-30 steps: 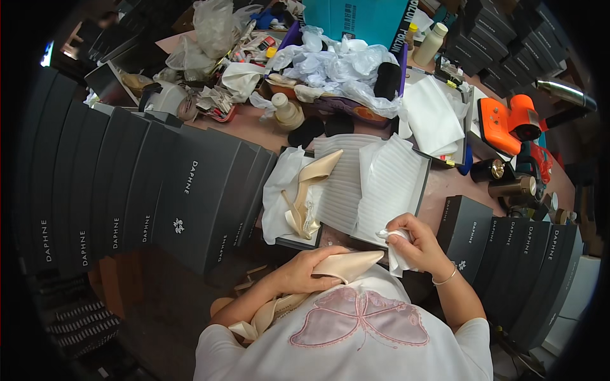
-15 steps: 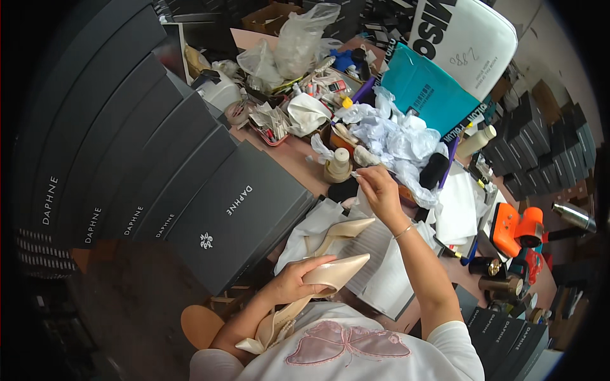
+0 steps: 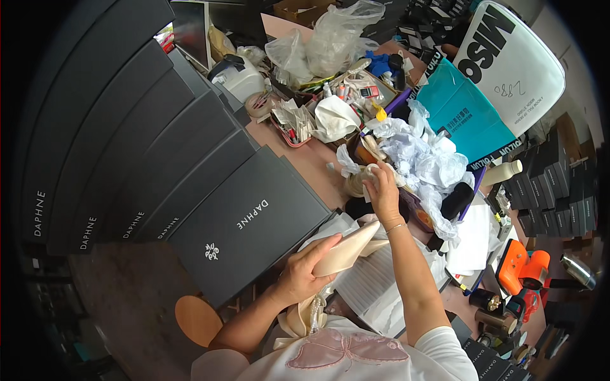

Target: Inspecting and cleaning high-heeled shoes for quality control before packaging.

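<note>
My left hand (image 3: 302,273) is closed around a beige pointed-toe shoe (image 3: 345,249), its toe tilted up and to the right. Beige shoe parts with a beaded strap (image 3: 316,316) hang below that hand against my shirt; whether they belong to the same shoe I cannot tell. Behind the held toe, another beige shoe (image 3: 376,246) shows in part, over an open box lined with white tissue paper (image 3: 375,289). My right hand (image 3: 383,193) is at the top of a cream bottle (image 3: 354,185), fingers drawn together; what they pinch is hidden.
Dark grey shoe boxes (image 3: 244,222) are stacked along the left. A purple bin holds crumpled white plastic (image 3: 419,149); a teal package (image 3: 467,111) stands behind it. An orange tool (image 3: 524,267) and another bottle (image 3: 503,172) are on the right. A round wooden stool (image 3: 197,320) stands lower left.
My right hand has moved from beside the bottle to its top. My left hand has raised the shoe and turned its toe upward. The whole view has shifted slightly.
</note>
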### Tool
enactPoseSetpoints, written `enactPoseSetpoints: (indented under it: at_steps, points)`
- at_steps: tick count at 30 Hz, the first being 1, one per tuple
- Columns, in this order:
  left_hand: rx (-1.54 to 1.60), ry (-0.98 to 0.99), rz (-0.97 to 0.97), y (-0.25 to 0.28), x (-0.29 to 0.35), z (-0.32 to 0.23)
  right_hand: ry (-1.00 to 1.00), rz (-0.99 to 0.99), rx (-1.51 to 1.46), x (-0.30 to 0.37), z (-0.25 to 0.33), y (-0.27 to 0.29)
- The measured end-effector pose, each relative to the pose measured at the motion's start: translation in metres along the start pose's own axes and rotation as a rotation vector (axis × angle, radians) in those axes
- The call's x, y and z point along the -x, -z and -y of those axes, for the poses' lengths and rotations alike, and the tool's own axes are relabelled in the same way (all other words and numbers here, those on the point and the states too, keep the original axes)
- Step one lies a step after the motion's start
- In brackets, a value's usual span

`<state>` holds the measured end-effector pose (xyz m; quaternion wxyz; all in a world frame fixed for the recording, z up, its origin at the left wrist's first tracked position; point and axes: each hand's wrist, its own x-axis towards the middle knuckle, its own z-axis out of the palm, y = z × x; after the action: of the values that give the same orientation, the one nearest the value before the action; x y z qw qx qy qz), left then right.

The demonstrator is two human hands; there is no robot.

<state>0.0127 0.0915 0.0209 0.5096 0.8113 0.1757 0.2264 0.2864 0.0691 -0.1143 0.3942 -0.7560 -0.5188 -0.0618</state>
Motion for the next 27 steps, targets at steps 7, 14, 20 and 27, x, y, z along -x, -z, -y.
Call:
enactPoseSetpoints:
  at_steps: [7,14,20,27]
  points:
    - [-0.005,0.02,-0.148,-0.015,0.006,-0.005,-0.096,-0.224,-0.104,0.009,-0.007,0.029]
    - [0.34,0.227,-0.188,-0.047,0.035,0.017,-0.335,-0.454,-0.204,0.01,0.003,0.061]
    - [0.615,0.26,-0.132,-0.047,0.048,0.026,-0.03,-0.06,-0.112,0.008,0.005,0.013]
    - [0.753,0.245,-0.154,-0.061,0.045,0.032,-0.255,-0.038,-0.147,0.014,0.024,0.062]
